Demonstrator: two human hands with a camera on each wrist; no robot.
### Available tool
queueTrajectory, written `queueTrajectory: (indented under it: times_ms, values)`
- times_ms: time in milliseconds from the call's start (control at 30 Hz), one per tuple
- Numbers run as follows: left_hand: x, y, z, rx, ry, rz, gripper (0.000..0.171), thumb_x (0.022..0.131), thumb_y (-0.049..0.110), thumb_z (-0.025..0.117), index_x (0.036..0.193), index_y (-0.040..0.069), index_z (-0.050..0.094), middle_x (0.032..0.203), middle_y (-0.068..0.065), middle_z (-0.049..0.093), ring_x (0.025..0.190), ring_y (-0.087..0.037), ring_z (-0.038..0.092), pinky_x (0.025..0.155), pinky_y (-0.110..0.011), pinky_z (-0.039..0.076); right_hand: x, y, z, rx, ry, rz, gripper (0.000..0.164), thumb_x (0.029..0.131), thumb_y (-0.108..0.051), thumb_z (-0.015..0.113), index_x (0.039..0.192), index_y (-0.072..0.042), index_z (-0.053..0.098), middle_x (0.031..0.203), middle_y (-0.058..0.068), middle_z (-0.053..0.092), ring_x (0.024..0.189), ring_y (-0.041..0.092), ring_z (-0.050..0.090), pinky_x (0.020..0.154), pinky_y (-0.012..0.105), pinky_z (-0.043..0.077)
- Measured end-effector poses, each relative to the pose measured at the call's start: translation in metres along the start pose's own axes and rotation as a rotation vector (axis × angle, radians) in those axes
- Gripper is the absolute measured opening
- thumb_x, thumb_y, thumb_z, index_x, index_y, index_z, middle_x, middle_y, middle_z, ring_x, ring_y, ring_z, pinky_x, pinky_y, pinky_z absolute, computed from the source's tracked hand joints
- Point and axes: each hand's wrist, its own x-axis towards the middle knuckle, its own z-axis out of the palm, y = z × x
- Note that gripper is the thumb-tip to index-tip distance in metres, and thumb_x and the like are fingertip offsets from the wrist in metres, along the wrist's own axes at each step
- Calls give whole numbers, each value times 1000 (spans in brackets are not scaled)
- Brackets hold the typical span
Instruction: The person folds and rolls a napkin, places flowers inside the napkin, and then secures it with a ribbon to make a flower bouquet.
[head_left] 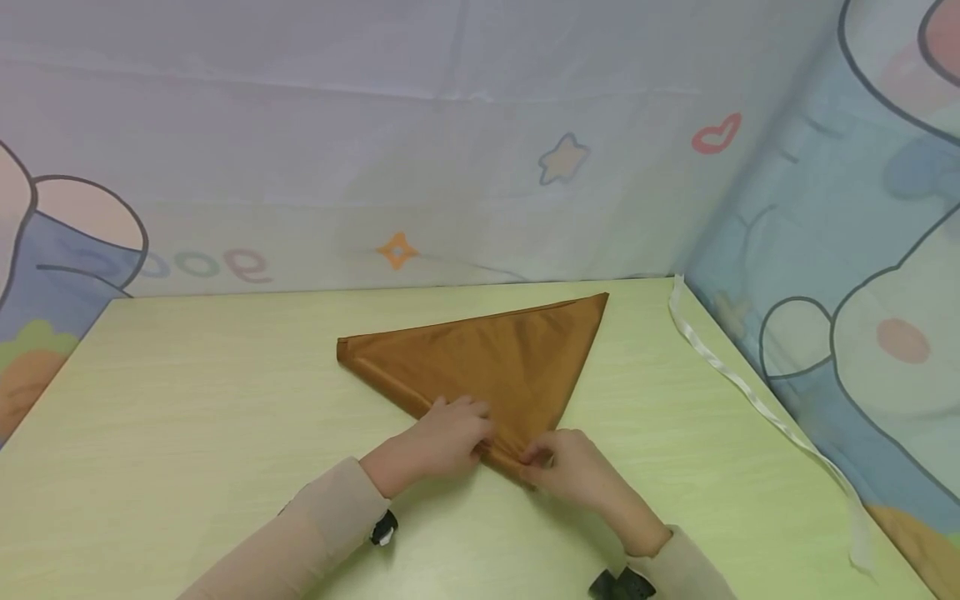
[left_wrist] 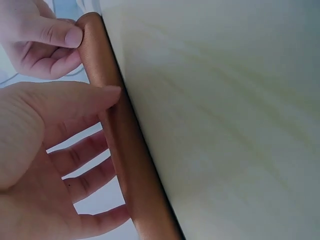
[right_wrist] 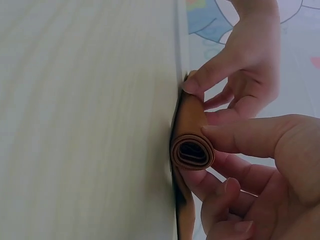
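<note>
A brown, slightly shiny cloth (head_left: 517,358) lies on the table as a triangle, its near left edge wound into a long roll (left_wrist: 142,185). My left hand (head_left: 446,442) holds this roll near its right part, thumb on the near side and fingers across it. At the roll's near end, my right hand (head_left: 573,471) pinches the cloth between thumb and fingers. The spiral layers of the rolled end (right_wrist: 192,152) show in the right wrist view, with a small hollow in the middle. The cloth's far right corner lies flat, pointing away.
The pale yellow-green table (head_left: 187,400) reaches to a printed curtain (head_left: 337,150) at the back and right. A white ribbon (head_left: 738,383) runs along the table's right edge. Dark wrist devices (head_left: 622,583) sit at both sleeves.
</note>
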Motion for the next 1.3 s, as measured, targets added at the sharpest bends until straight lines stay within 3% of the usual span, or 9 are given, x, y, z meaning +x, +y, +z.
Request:
queueTrajectory:
  times_ms: [367, 700, 933, 1033, 1300]
  values:
    - [4, 1, 0, 72, 9, 10, 12, 85, 5, 65, 85, 15, 72, 86, 1, 60, 88, -22, 55, 70, -41, 40, 1, -5, -1, -19, 56, 66, 5, 80, -12, 75, 81, -10, 71, 76, -4, 64, 61, 8, 49, 54, 23, 41]
    - [11, -1, -2, 52, -25, 12, 10, 88, 9, 66, 78, 12, 67, 85, 0, 63, 85, -22, 57, 70, -39, 43, -2, -10, 0, -126, 85, 52, 12, 73, -13, 81, 81, -9, 73, 76, -3, 62, 71, 10, 54, 63, 27, 45]
    - [14, -2, -1, -22, -10, 8, 9, 88, 5, 64, 92, 12, 60, 88, -1, 68, 83, -23, 59, 68, -40, 44, 0, -10, 1, -175, 90, 36, 13, 72, -10, 80, 83, -7, 74, 75, -2, 63, 67, 9, 52, 60, 27, 44]
    - [14, -3, 0, -38, 5, 11, 9, 88, 5, 64, 90, 13, 63, 90, 0, 69, 84, -23, 60, 69, -40, 46, 2, -7, 1, -190, 90, 5, 12, 72, -9, 78, 83, -6, 74, 74, -1, 65, 66, 9, 53, 59, 26, 44]
    - [11, -4, 0, -30, 16, 12, 17, 85, 5, 64, 97, 13, 73, 100, 0, 65, 97, -23, 57, 78, -45, 46, 6, 3, -4, -71, 17, 6, 12, 77, -9, 75, 87, -3, 74, 74, -1, 66, 62, 7, 52, 54, 22, 44]
